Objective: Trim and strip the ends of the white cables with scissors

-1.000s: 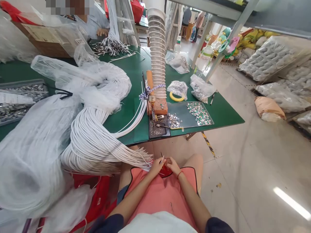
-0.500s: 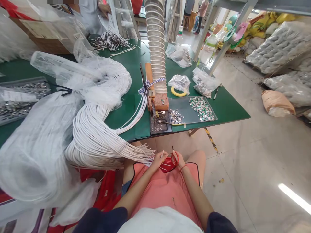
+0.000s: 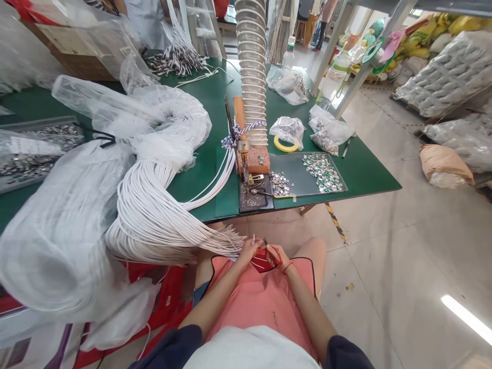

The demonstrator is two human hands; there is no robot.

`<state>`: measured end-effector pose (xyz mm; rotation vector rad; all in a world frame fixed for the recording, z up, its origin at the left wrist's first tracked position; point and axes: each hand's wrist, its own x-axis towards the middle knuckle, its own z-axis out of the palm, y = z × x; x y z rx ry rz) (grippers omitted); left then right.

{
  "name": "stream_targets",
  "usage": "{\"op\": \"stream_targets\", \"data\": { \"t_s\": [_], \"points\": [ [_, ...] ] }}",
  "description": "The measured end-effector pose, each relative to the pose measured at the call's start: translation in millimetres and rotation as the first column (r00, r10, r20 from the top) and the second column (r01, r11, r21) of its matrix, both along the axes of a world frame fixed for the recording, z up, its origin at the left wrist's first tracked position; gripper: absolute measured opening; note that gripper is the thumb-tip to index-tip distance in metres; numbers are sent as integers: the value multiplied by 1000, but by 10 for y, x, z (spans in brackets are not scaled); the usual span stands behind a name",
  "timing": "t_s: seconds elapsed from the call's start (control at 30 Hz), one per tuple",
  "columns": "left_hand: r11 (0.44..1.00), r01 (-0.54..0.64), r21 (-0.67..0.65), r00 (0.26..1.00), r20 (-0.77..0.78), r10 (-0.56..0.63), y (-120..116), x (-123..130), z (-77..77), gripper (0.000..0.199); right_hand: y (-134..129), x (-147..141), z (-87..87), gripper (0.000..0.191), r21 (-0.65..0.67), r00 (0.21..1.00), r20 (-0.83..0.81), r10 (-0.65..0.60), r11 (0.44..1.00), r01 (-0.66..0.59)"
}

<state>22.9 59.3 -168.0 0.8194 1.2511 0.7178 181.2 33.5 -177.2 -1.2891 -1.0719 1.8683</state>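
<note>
Over my lap, my left hand [image 3: 250,250] is closed on the end of a white cable [image 3: 252,239]. Beside it on the right, my right hand [image 3: 278,256] grips red-handled scissors [image 3: 274,253], their dark tips pointing up and left toward my left hand. Beneath both hands lies a red surface [image 3: 262,260] with a few thin white pieces on it. A thick bundle of white cables [image 3: 154,215] hangs over the table edge, its loose ends reaching my left hand.
The green table [image 3: 369,174] holds a tray [image 3: 292,165] of small metal parts, a brick [image 3: 257,160] with a soldering stand, a ribbed duct [image 3: 251,66], a yellow tape ring [image 3: 285,144] and plastic bags [image 3: 287,128]. A wrapped roll [image 3: 65,241] fills the left side.
The scissors have turned, their tips now pointing left toward my left hand. My right hand has moved slightly closer to my left. The camera view has shifted a little.
</note>
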Motion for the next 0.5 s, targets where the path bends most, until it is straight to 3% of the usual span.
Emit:
{"op": "stream_targets", "data": {
  "t_s": [0.5],
  "points": [
    [1000,-10,3,999,-35,11,-6,-1,-2,29,6,20,-94,53,-9,993,116,2,1000,-1]
  ]
}}
